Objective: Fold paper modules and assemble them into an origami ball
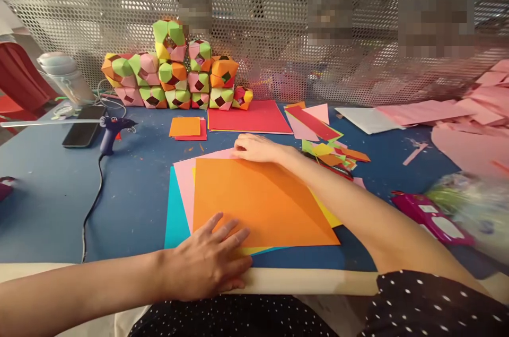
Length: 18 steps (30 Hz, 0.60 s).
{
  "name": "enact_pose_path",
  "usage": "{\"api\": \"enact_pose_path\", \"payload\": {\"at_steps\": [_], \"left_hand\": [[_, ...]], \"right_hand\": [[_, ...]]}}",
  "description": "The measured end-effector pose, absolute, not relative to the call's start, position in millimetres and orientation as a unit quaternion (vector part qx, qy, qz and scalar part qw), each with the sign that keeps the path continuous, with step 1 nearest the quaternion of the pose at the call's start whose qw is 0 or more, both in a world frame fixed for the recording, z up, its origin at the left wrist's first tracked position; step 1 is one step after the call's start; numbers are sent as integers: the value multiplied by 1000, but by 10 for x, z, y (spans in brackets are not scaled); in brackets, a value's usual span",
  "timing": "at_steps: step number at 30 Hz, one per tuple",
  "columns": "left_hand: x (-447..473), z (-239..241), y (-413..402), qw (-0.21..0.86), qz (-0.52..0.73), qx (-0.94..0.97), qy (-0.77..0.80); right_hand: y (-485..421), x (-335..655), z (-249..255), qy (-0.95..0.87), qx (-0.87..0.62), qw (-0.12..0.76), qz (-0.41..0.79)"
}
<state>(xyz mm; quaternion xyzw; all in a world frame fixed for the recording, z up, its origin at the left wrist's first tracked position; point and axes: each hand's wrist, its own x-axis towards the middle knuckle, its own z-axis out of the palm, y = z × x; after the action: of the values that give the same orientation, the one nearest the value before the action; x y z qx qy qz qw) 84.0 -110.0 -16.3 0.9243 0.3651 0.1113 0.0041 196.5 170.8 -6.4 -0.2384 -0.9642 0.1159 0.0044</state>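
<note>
A large orange sheet of paper point(254, 193) lies on top of a loose stack in front of me. Beneath it stick out a pink sheet point(183, 175), a blue sheet point(175, 220) and a yellow sheet point(328, 212). My left hand point(210, 260) rests open on the near left edge of the orange sheet, fingers spread. At the far edge, the curled fingers of my right hand point(256, 148) grip the orange sheet; its fingertips are partly hidden. My right forearm crosses over the stack's right side.
Behind the stack are a red sheet point(250, 117), small orange squares point(185, 126) and paper scraps point(332, 154). Folded paper balls point(173, 82) stand piled against a perforated metal screen point(270, 24). Left: a glue gun point(111, 132), phone point(84, 127) and bottle point(66, 77). Right: a magenta case point(431, 217), pink paper point(473, 140).
</note>
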Motion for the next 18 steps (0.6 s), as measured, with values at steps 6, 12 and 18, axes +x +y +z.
{"api": "enact_pose_path", "payload": {"at_steps": [6, 12, 18], "left_hand": [[877, -170, -942, -16, 108, 927, 358], [821, -179, -933, -39, 100, 917, 385], [755, -18, -1056, -90, 62, 927, 359]], "right_hand": [[1799, 1664, -86, -957, -264, 29, 114], [1728, 1750, 18, -960, -242, -27, 140], [1485, 1994, 145, -952, -239, -85, 174]]}}
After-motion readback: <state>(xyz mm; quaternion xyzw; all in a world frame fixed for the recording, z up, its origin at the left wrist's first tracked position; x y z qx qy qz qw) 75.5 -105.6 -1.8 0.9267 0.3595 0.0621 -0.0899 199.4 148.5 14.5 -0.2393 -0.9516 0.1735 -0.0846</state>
